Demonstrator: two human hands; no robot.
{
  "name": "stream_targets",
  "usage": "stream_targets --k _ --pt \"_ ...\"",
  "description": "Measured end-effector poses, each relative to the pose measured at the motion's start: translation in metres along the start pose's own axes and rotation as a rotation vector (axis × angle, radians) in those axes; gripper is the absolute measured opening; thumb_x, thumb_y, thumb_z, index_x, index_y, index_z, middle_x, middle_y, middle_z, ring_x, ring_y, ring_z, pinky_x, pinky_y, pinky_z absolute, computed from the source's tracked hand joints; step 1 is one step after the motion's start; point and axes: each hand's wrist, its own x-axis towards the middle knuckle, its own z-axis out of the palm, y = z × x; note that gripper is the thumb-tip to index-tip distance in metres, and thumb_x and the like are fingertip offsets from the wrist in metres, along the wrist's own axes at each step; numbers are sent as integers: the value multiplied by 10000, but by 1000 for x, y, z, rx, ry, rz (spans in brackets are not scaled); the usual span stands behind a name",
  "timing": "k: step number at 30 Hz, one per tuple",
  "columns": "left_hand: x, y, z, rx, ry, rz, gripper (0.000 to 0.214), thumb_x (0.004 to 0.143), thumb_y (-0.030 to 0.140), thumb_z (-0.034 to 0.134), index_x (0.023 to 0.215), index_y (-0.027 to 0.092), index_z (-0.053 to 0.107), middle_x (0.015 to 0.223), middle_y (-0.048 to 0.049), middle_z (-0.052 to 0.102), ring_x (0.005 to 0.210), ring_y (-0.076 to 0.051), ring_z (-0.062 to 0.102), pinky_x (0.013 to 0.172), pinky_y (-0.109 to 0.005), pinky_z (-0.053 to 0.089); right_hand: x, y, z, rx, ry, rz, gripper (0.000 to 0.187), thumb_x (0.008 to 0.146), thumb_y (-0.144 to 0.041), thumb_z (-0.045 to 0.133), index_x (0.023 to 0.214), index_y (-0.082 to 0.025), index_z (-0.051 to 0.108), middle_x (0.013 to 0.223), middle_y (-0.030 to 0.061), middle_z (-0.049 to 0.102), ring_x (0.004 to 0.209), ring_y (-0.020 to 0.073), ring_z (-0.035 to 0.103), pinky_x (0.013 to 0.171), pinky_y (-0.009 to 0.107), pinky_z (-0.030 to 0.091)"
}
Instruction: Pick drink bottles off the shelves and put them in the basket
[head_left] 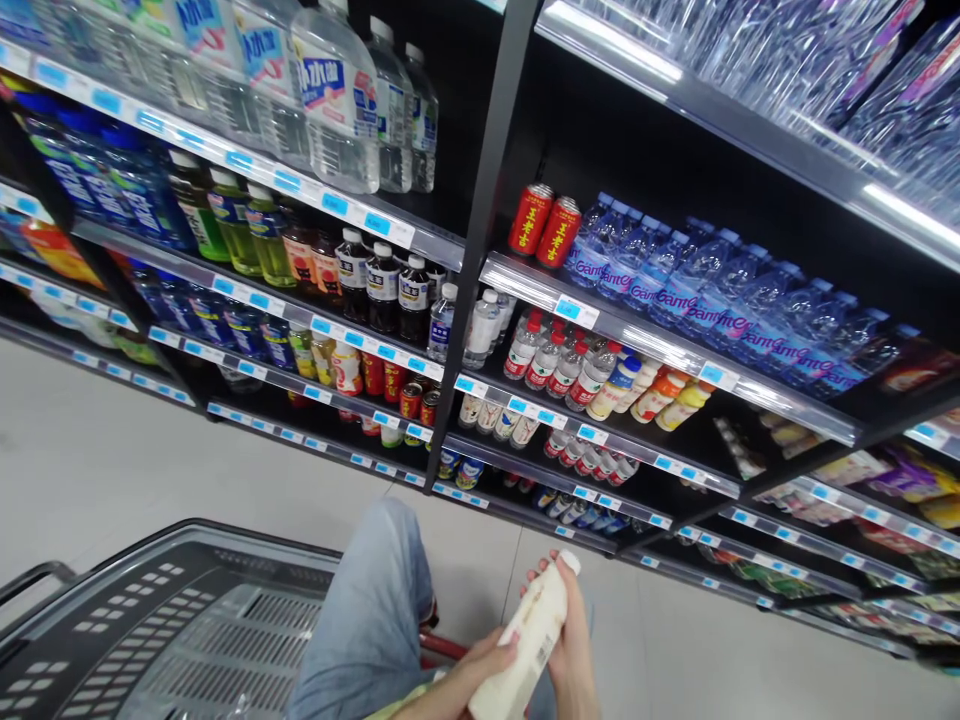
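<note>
A cream-white bottle (525,640) with a white cap is held tilted between both hands, low in the view. My left hand (487,662) lies closed around its lower left side. Along its right side and near the cap, my right hand (571,620) wraps it, with fingertips showing behind the neck. A barcode panel shows on the bottle's side; the rest of its print is too small to read. Beneath the hands are my jeans-covered knees (375,600), one raised beside the bottle.
A dark shopping basket (142,600) with slotted walls stands at the lower left. Ahead are shelves of drinks: large water bottles (334,100), red cans (544,225), blue-capped water bottles (675,280) and red-capped bottles (559,360). A black post (487,130) divides the shelves. Grey floor tiles (697,630) lie below.
</note>
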Motion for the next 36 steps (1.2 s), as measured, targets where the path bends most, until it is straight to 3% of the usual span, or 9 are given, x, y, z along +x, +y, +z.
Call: stream_targets --k 4,7,10,14,18,22,28,36 --pt "2 3 -2 274 66 112 788 849 634 809 1464 192 594 1090 -90 756 856 -232 684 593 -252 466 5 4 -6 -114 22 -35 637 549 -465 1031 989 -178 671 770 -1 768 628 192 723 614 303 609" --pt "1 8 -4 456 89 184 700 867 612 801 1386 168 648 1161 -84 749 1032 -256 671 832 -293 531 9 7 -10 -141 20 -41 670 516 -467 1042 989 -195 653 718 -19 748 580 185 701 579 293 589" --pt "-5 13 -3 433 95 172 682 847 571 830 1386 186 666 1305 -89 729 1232 -304 621 1042 -345 492 11 8 -11 -110 25 -40 651 510 -444 1043 967 -214 641 743 -37 749 596 169 707 599 277 595" --pt "-5 7 0 127 91 37 790 760 583 879 1416 203 656 1188 -97 772 1085 -303 698 861 -326 548 10 6 -7 -18 1 5 658 479 -412 1044 959 -227 633 749 -51 737 569 157 683 550 274 577" --pt "2 1 1 -150 -9 -84 744 719 666 849 1148 65 761 958 -171 790 781 -244 711 659 -274 515 8 3 -3 79 -51 48 603 501 -396 1025 928 -235 631 733 -63 707 568 148 665 541 276 571" --pt "3 3 2 -259 -81 -161 666 737 639 818 1048 51 781 902 -165 791 673 -208 688 612 -261 495 9 4 -6 130 -120 41 531 585 -397 993 961 -244 649 738 -57 705 597 157 674 531 270 558" --pt "8 -3 0 -303 -46 -211 679 678 633 863 995 37 789 832 -131 780 656 -187 681 588 -245 499 12 6 -11 160 -160 37 515 626 -371 973 1019 -250 663 756 -63 707 625 151 683 580 280 587" --pt "15 -12 -8 -166 38 -170 749 668 726 869 1008 65 783 849 -132 760 682 -187 671 591 -246 512 17 7 -10 115 -79 33 558 597 -389 984 1029 -235 667 769 -46 722 637 166 702 583 297 594"
